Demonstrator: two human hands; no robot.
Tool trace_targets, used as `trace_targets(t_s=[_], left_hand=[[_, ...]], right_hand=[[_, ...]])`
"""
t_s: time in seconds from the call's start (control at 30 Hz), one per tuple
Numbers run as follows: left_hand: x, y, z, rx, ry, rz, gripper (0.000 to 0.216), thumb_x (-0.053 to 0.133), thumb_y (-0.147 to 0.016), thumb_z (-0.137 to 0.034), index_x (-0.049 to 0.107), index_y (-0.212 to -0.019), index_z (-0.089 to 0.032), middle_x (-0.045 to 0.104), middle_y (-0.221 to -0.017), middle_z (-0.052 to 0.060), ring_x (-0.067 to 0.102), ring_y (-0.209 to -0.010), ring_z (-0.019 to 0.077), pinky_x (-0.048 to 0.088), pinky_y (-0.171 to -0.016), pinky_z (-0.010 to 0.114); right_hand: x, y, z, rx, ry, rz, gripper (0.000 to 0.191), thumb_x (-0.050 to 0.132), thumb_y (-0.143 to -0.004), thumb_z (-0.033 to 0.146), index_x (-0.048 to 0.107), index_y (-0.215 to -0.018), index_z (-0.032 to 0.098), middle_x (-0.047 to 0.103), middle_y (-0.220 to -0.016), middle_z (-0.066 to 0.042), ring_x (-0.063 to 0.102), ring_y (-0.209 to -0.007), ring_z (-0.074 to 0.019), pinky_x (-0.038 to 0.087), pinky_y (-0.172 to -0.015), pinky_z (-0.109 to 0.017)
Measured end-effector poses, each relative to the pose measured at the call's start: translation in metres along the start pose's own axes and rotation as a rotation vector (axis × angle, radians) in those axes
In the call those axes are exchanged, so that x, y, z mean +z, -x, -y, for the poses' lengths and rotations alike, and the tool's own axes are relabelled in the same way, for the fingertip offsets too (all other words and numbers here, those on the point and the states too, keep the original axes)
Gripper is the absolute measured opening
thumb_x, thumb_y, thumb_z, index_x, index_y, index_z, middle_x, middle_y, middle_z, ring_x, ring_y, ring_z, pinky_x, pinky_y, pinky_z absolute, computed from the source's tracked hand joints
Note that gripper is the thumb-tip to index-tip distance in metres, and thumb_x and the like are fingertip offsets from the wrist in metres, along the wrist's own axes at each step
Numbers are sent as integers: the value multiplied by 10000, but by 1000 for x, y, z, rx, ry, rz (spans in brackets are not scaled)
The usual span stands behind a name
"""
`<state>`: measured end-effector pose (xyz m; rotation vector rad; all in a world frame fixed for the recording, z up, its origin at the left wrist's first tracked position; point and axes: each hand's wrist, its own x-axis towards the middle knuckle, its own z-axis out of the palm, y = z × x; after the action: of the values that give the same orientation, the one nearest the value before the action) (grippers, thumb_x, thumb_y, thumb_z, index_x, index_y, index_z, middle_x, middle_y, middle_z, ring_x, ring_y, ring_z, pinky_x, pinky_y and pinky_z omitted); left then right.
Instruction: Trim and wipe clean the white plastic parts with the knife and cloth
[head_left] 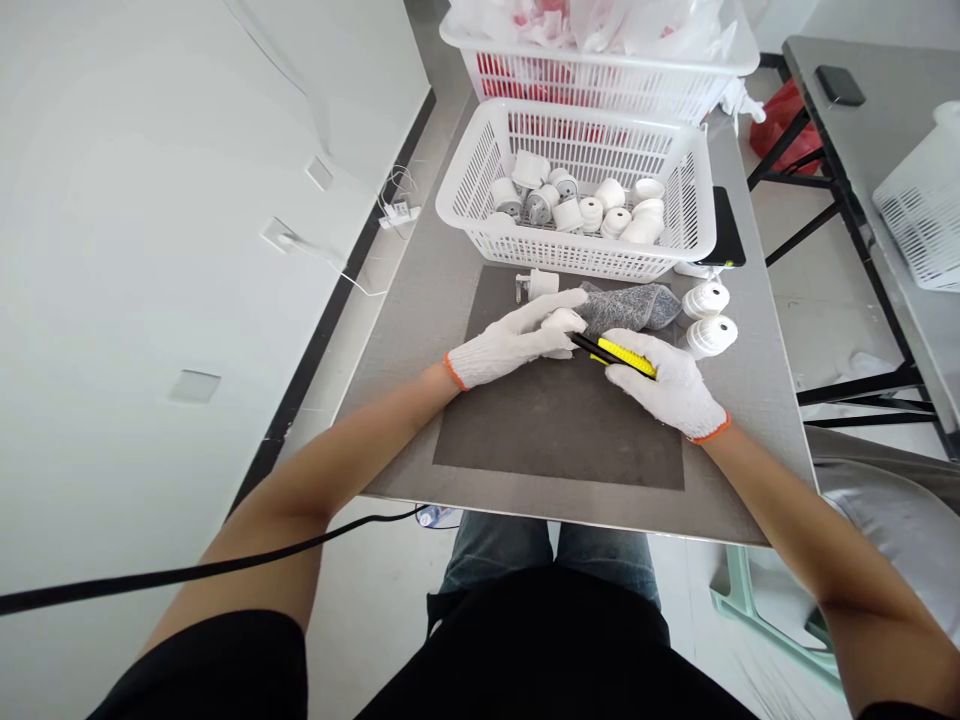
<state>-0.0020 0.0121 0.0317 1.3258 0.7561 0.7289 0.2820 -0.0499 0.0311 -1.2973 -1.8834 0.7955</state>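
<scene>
My left hand (525,338), in a white knit glove with an orange cuff, is closed on a small white plastic part (564,322), mostly hidden by the fingers. My right hand (667,380), gloved the same way, grips a yellow and black utility knife (626,358). The knife's black front end points left and meets the white part or lies right beside it; I cannot tell which. Just beyond both hands lies a crumpled grey cloth (630,306). A white plug-like piece with prongs (541,284) rests behind my left hand. Two stacks of ribbed white caps (711,337) lie right of the cloth.
A dark mat (555,430) covers part of the grey table (750,500). Behind it, a white basket (577,262) holds several white parts, with another basket (615,85) of plastic bags further back. A black flat device (726,230) lies at the right. A wall (150,250) stands left.
</scene>
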Motion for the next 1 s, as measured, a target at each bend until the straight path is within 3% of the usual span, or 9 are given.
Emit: trace_targets(t_s=[0.17,0.23,0.4,0.5,0.6,0.7,0.8,1.0], left_hand=[[-10,-5,9,46,-104,15,827,1038,-750,-419,776,-1520,-262,752,-1577,117,709,-1444,340,571,-1258,490],[-10,-5,7,27,-126,-5,796,1033,-737,-398,799,-1486,-265,740,-1599,113,709,-1449,342,568,-1253,482],[-4,-2,0,18,-75,-32,840,997,-833,-493,727,-1595,-264,786,-1488,100,776,-1274,266,625,-1159,423],[0,-2,1,-4,18,-33,873,948,-909,-585,658,-1664,-255,822,-1348,88,791,-1103,203,658,-1050,393],[0,-2,3,-26,73,-13,905,961,-900,-563,632,-1689,-268,832,-1247,67,780,-1064,189,643,-1005,372],[-2,-3,2,-44,50,10,924,1050,-757,-428,712,-1600,-263,826,-1286,70,770,-1118,214,620,-994,360],[-2,-2,-3,-66,-3,-11,829,1023,-745,-373,756,-1518,-234,815,-1354,84,755,-1113,208,600,-973,347],[3,-1,-8,-88,-75,-83,658,955,-801,-431,736,-1367,-179,785,-1041,27,693,-863,146,533,-798,305]], right_hand=[[-2,0,0,-78,70,70,441,776,-1016,424,858,-1422,273,834,-1466,-41,819,-1350,-326,626,-1290,-528],[-2,0,2,-60,65,79,434,791,-1006,424,864,-1411,285,835,-1463,-32,818,-1350,-326,625,-1290,-531],[-1,0,3,98,-19,-1,490,798,-1017,429,829,-1479,270,847,-1411,-65,812,-1355,-347,642,-1266,-586],[-1,0,3,89,-34,20,482,832,-992,422,843,-1450,273,840,-1424,-68,807,-1361,-354,643,-1266,-582],[-1,0,4,114,-31,22,486,809,-1020,420,827,-1480,265,841,-1418,-79,824,-1320,-349,666,-1234,-584],[-2,-1,4,90,-8,28,483,795,-1032,428,822,-1486,267,840,-1422,-81,830,-1307,-347,669,-1227,-588],[-2,-1,4,6,19,47,450,815,-999,425,856,-1418,267,832,-1454,-69,807,-1367,-356,615,-1297,-579],[-1,-1,4,121,-31,11,507,809,-997,438,828,-1473,262,844,-1398,-77,837,-1273,-349,686,-1199,-589]])
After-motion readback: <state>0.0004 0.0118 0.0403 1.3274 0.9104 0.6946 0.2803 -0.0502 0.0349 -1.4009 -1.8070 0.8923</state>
